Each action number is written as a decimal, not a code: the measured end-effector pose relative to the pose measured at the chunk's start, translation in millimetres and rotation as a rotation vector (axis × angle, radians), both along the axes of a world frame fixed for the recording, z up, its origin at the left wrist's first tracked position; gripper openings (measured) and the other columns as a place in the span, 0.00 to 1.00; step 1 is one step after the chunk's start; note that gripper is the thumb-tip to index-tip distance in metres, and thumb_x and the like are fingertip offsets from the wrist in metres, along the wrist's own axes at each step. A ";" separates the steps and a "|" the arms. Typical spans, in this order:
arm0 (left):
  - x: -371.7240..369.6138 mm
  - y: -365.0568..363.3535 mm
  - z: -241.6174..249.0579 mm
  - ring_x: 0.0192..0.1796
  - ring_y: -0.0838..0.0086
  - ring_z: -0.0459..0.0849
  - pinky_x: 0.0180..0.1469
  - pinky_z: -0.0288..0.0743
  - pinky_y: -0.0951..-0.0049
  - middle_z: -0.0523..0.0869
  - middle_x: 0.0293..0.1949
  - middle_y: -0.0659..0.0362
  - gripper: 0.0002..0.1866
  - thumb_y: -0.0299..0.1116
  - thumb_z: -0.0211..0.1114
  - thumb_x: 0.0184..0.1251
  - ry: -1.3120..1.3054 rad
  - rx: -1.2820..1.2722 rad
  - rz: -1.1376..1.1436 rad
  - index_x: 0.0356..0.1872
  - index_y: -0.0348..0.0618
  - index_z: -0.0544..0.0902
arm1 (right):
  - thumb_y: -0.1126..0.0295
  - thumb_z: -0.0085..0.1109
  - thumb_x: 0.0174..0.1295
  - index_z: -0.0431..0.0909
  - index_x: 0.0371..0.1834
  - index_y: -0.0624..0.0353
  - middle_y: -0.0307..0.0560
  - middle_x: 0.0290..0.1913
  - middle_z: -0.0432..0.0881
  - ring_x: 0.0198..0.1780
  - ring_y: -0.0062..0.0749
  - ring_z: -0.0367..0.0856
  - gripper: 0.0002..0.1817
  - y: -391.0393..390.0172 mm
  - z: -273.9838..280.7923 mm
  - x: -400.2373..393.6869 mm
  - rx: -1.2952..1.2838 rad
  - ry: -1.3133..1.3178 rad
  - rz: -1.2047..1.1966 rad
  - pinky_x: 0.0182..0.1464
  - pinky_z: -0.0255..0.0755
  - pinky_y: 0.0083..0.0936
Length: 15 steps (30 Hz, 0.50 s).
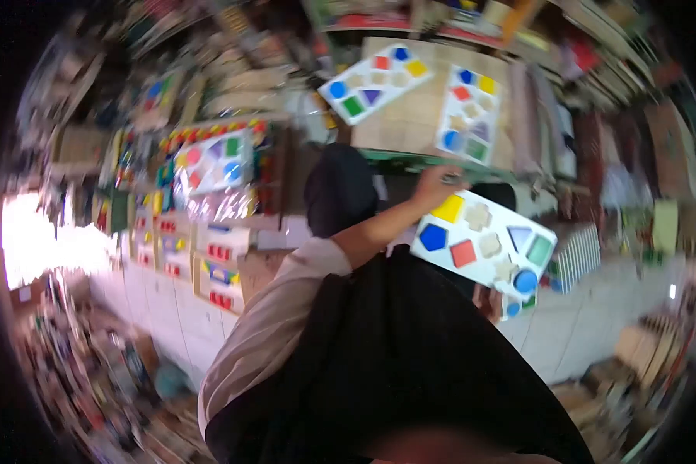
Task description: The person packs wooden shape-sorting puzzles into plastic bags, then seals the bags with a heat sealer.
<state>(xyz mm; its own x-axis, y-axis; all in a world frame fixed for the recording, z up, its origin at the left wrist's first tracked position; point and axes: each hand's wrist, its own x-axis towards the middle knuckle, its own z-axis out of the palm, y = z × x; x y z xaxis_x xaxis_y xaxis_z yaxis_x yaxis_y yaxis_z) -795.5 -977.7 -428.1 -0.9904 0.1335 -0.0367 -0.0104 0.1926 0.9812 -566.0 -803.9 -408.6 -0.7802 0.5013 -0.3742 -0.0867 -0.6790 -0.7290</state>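
A white shape puzzle board (478,241) is tilted in front of my body, with yellow, blue, red, purple, green and plain wooden shapes set in it. My left hand (439,188) grips its upper left corner, fingers closed at the edge. Below the board, my right hand (487,301) is mostly hidden, its visible fingers curled at the underside. Part of a second shape board (510,308) pokes out beneath the first, beside those fingers. On the wooden table ahead lie two similar boards, a left shape board (398,89) and a right shape board (479,81).
A plastic-wrapped stack with a shape board (236,193) on top stands at the left. Wooden trays with red pieces (218,271) are below it. A dark rounded object (340,189) is beside my left forearm. Shelves and piles crowd the edges, blurred. White floor tiles (572,332) lie at right.
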 end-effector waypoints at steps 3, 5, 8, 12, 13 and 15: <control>-14.5 11.7 23.6 0.39 0.75 0.79 0.45 0.70 0.77 0.82 0.36 0.56 0.16 0.35 0.67 0.47 -0.100 0.068 0.011 0.37 0.37 0.80 | 0.75 0.51 0.56 0.57 0.57 0.62 0.48 0.54 0.67 0.55 0.35 0.67 0.25 5.7 35.1 -56.5 -0.017 -0.128 0.040 0.60 0.58 0.37; -32.1 26.5 1.1 0.37 0.78 0.78 0.42 0.71 0.78 0.81 0.33 0.61 0.15 0.33 0.66 0.49 -0.270 0.198 0.017 0.37 0.37 0.80 | 0.74 0.50 0.56 0.59 0.55 0.62 0.45 0.49 0.70 0.53 0.33 0.69 0.22 25.9 38.5 -77.4 0.018 -0.101 0.022 0.55 0.63 0.35; -79.7 20.5 9.6 0.33 0.76 0.76 0.38 0.70 0.80 0.80 0.35 0.59 0.16 0.41 0.58 0.58 -0.442 0.512 0.129 0.37 0.36 0.79 | 0.72 0.49 0.57 0.62 0.53 0.62 0.41 0.42 0.73 0.42 0.26 0.73 0.19 74.9 25.4 -102.1 0.067 -0.165 0.089 0.42 0.69 0.23; -137.1 -3.9 24.8 0.33 0.75 0.78 0.32 0.72 0.83 0.80 0.34 0.55 0.14 0.27 0.63 0.51 -0.154 0.270 0.008 0.40 0.32 0.77 | 0.71 0.47 0.58 0.65 0.50 0.64 0.42 0.42 0.75 0.40 0.25 0.74 0.17 82.0 59.3 -154.1 0.056 -0.132 0.191 0.40 0.69 0.21; -135.6 -7.9 40.7 0.33 0.75 0.78 0.32 0.72 0.83 0.80 0.34 0.55 0.14 0.27 0.63 0.51 -0.135 0.270 0.006 0.40 0.32 0.77 | 0.71 0.48 0.58 0.65 0.50 0.65 0.43 0.43 0.75 0.41 0.25 0.75 0.17 76.9 68.1 -158.5 0.026 -0.099 0.299 0.43 0.69 0.21; -161.9 -11.2 42.7 0.34 0.79 0.80 0.32 0.73 0.83 0.81 0.33 0.57 0.14 0.26 0.62 0.53 -0.040 0.262 -0.005 0.41 0.31 0.76 | 0.71 0.48 0.58 0.66 0.50 0.68 0.46 0.44 0.75 0.43 0.27 0.75 0.17 62.0 58.2 -195.1 0.017 -0.071 0.447 0.47 0.69 0.23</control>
<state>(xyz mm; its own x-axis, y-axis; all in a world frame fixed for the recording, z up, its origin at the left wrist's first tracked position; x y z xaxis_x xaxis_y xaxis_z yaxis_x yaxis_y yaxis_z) -957.4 -988.9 -385.4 -0.9881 0.1486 -0.0391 -0.0496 -0.0675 0.9965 -761.1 -742.0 -350.4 -0.8944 0.1274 -0.4288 0.2627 -0.6263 -0.7340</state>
